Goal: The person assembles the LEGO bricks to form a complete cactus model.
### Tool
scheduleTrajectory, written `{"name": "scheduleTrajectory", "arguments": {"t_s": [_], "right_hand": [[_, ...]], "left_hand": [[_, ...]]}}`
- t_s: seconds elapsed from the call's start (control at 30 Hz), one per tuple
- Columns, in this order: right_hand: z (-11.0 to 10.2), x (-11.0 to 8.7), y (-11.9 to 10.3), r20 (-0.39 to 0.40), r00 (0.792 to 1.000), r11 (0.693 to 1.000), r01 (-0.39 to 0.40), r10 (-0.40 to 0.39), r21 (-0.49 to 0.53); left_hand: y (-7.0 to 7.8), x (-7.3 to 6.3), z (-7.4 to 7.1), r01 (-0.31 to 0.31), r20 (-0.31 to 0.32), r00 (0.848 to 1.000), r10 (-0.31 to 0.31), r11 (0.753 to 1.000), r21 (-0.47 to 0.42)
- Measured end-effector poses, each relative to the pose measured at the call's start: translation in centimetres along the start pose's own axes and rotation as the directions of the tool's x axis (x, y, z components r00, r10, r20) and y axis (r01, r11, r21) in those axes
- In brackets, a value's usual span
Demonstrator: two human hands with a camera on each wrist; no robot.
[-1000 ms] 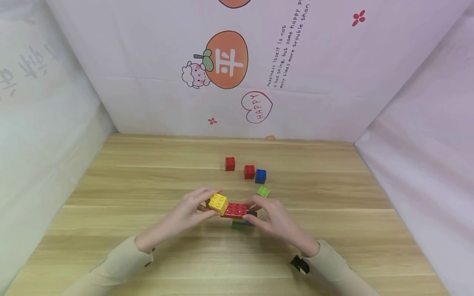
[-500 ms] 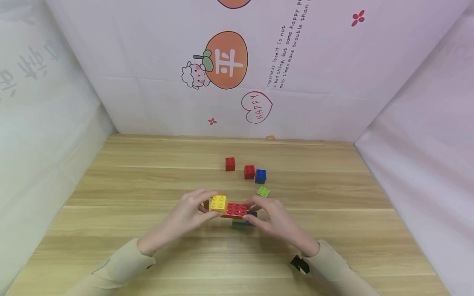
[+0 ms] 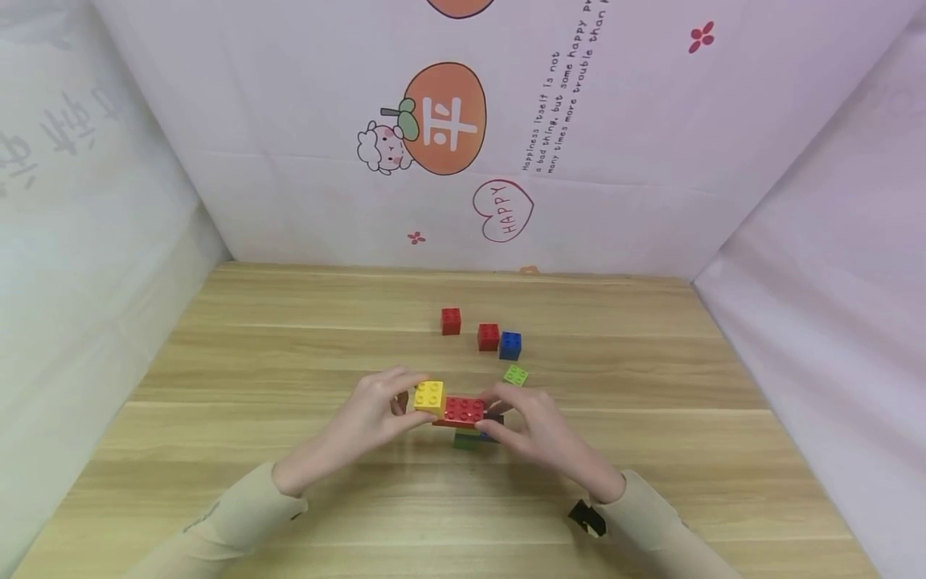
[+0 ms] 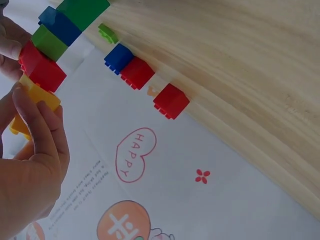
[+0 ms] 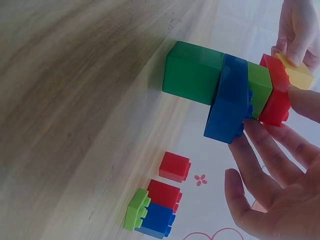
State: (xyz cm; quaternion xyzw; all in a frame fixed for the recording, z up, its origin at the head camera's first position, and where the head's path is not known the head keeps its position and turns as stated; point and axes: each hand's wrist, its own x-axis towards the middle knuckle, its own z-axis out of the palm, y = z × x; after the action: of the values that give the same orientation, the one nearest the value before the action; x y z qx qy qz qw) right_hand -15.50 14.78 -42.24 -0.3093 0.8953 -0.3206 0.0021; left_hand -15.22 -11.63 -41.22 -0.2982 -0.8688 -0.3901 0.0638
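Note:
A tower of toy building bricks stands on the table: a dark green brick [image 5: 192,74] at the bottom, then a blue brick [image 5: 227,102], a light green brick [image 5: 260,86] and a longer red brick [image 3: 464,410]. My left hand [image 3: 376,408] pinches a yellow brick [image 3: 430,396] between thumb and fingers, over the left end of the red brick. In the left wrist view the yellow brick meets the red one. My right hand [image 3: 538,425] grips the red brick from the right, thumb on the near side and fingers on the far side.
Behind the tower lie two small red bricks [image 3: 451,322] [image 3: 488,338], a blue brick [image 3: 510,346] and a thin light green brick [image 3: 516,375]. A black object [image 3: 587,519] shows beside the right sleeve. White printed cloth [image 3: 289,201] encloses the wooden table [image 3: 289,338].
The yellow brick has turned from a slant to nearly in line with the red brick. My left hand has shifted slightly to the right with it; the right hand keeps its hold.

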Motion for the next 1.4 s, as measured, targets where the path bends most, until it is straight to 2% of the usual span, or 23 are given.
{"name": "scheduleTrajectory", "arguments": {"t_s": [0.17, 0.3, 0.5, 0.67, 0.83, 0.97, 1.03, 1.13, 1.27, 1.4], "right_hand": [[0.0, -0.1, 0.1, -0.005, 1.0, 1.0, 0.003, -0.003, -0.002], [-0.1, -0.1, 0.0, -0.007, 1.0, 1.0, 0.001, -0.001, 0.006], [-0.1, -0.3, 0.0, -0.002, 1.0, 1.0, -0.007, 0.007, -0.009], [-0.1, -0.3, -0.1, 0.0, 1.0, 1.0, -0.016, 0.016, -0.002], [-0.1, -0.1, 0.0, 0.016, 0.999, 0.999, -0.048, 0.048, 0.022], [-0.2, 0.0, 0.3, 0.039, 0.998, 0.997, -0.051, 0.049, 0.057], [-0.4, 0.0, 0.6, 0.041, 0.998, 0.995, -0.051, 0.048, 0.082], [-0.6, 0.0, 1.5, -0.008, 1.0, 0.995, -0.029, 0.03, 0.092], [-1.1, 0.3, 3.6, -0.094, 0.995, 0.999, -0.037, 0.04, 0.034], [-1.7, 0.7, 5.6, -0.088, 0.987, 0.988, -0.143, 0.138, -0.057]], "left_hand": [[0.3, 0.4, -0.2, -0.024, 0.037, 0.999, 0.022, 0.999, 0.043], [0.7, 0.6, -0.3, -0.019, 0.061, 0.998, 0.015, 0.998, 0.067], [0.4, 0.5, -0.1, 0.013, 0.084, 0.996, -0.014, 1.0, 0.01], [-0.4, 0.5, 0.5, 0.1, 0.121, 0.989, -0.087, 0.989, -0.109], [-0.8, 0.5, 1.2, 0.211, 0.19, 0.967, -0.171, 0.954, -0.214], [-1.0, 0.3, 1.6, 0.241, 0.189, 0.962, -0.199, 0.942, -0.235], [-1.1, 0.3, 1.8, 0.246, 0.183, 0.961, -0.205, 0.941, -0.235], [-1.1, 0.2, 1.9, 0.254, 0.185, 0.959, -0.213, 0.939, -0.233], [-1.1, 0.3, 2.0, 0.263, 0.187, 0.957, -0.221, 0.935, -0.239], [-1.1, 0.3, 2.0, 0.257, 0.183, 0.959, -0.217, 0.937, -0.238]]}}
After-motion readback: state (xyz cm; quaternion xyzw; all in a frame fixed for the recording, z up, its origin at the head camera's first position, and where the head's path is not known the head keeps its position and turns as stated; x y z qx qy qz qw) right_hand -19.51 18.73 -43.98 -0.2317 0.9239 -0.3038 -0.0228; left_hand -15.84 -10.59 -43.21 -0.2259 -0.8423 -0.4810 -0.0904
